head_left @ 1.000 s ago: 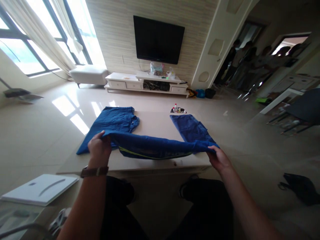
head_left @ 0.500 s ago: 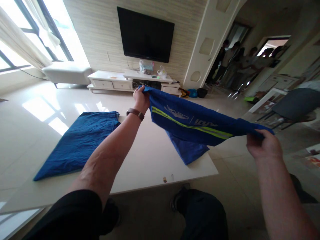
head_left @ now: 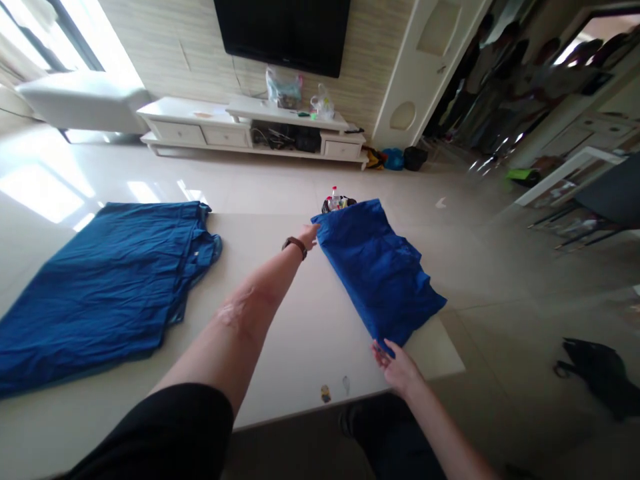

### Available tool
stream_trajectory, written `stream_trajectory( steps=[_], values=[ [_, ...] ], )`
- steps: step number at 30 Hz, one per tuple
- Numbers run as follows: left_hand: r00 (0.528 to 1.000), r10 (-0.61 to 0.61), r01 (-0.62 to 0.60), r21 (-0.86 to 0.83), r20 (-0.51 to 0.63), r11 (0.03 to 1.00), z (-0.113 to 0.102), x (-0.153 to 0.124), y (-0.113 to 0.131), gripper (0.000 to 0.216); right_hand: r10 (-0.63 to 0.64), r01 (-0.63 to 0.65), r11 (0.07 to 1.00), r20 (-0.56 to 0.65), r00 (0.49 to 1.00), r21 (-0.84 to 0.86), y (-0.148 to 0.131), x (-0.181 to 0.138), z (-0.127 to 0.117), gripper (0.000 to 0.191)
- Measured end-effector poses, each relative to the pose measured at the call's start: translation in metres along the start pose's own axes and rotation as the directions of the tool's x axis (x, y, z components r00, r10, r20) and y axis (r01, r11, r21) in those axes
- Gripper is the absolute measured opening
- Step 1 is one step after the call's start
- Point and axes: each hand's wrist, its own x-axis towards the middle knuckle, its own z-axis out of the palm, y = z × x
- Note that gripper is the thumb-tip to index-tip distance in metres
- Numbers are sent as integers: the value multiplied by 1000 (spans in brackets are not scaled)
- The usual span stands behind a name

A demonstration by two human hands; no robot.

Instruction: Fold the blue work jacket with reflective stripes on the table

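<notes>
The folded blue garment (head_left: pixel 379 270) lies flat on the white table (head_left: pixel 280 340), along its right-hand portion, running from the far edge toward the near right corner, where its near end slightly overlaps the right edge. The left hand (head_left: pixel 309 235), wearing a brown wrist strap (head_left: pixel 295 245), is extended across the table to the garment's far left corner; the fingers rest on or pinch the cloth edge there, but whether they are closed on it cannot be told at this size. The right hand (head_left: pixel 395 363) sits at the garment's near corner, beside the table's near right corner; its fingers are loosely spread and touch the fabric edge without a visible grip. A second blue garment (head_left: pixel 107 283) lies spread out on the left part of the table, well apart from the folded one, reaching the left edge. Just beyond the far edge of the table, behind the folded garment, a small cluster of bottles (head_left: pixel 336 200) is visible. Two small marks (head_left: pixel 335 390) sit on the tabletop near the near edge. Against the far wall stand a white TV cabinet (head_left: pixel 240 130) and a dark television (head_left: pixel 285 30).
</notes>
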Motion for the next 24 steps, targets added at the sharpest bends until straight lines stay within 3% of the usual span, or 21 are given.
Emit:
stream_trajectory(
  steps=[2, 4, 6, 7, 9, 10, 11, 12, 13, 14, 16, 18, 21, 24],
  values=[
    [994, -110, 113, 151, -30, 982, -4, -25, -35, 46, 6, -5, 992, 3, 1000, -127, 15, 7, -3, 11],
    [990, -137, 144, 260, -44, 955, -5, -56, -60, 56, -66, 32, 951, -99, 993, -307, 17, 11, -16, 21],
    [997, -75, 66, 369, 8, 927, -4, -91, -77, 61, -310, 145, 839, -242, 919, -524, 10, 14, -29, 30],
    [996, -13, -25, 443, 83, 896, -2, -109, -82, 62, -499, 248, 730, -248, 830, -637, 2, 16, -34, 35],
    [931, 109, -315, 614, 349, 724, 3, -145, -91, 61, -811, 461, 364, -32, 585, -809, -19, 22, -36, 46],
    [875, 124, -436, 650, 469, 623, 7, -162, -94, 61, -867, 538, 144, 156, 474, -830, -30, 27, -34, 49],
    [822, 109, -523, 664, 560, 534, 12, -177, -98, 60, -850, 584, -56, 345, 398, -810, -41, 33, -29, 51],
    [784, 80, -572, 667, 616, 478, 17, -189, -101, 60, -788, 598, -208, 495, 367, -774, -49, 40, -24, 51],
    [762, 47, -596, 670, 646, 442, 21, -199, -104, 59, -711, 588, -307, 591, 381, -748, -54, 47, -17, 51],
    [751, 16, -604, 677, 660, 419, 25, -205, -107, 59, -645, 560, -361, 634, 427, -746, -56, 54, -11, 51],
    [752, -28, -598, 699, 659, 391, 29, -210, -114, 57, -572, 476, -399, 619, 538, -784, -45, 65, 0, 53],
    [761, -53, -587, 722, 646, 368, 28, -206, -118, 54, -570, 395, -405, 566, 595, -824, -22, 71, 9, 55],
    [761, -67, -591, 732, 645, 340, 20, -194, -120, 51, -623, 323, -374, 493, 607, -870, 16, 68, 23, 60],
    [758, -48, -604, 728, 650, 324, 12, -187, -112, 50, -684, 294, -286, 409, 604, -912, 38, 62, 45, 64]
  ],
)
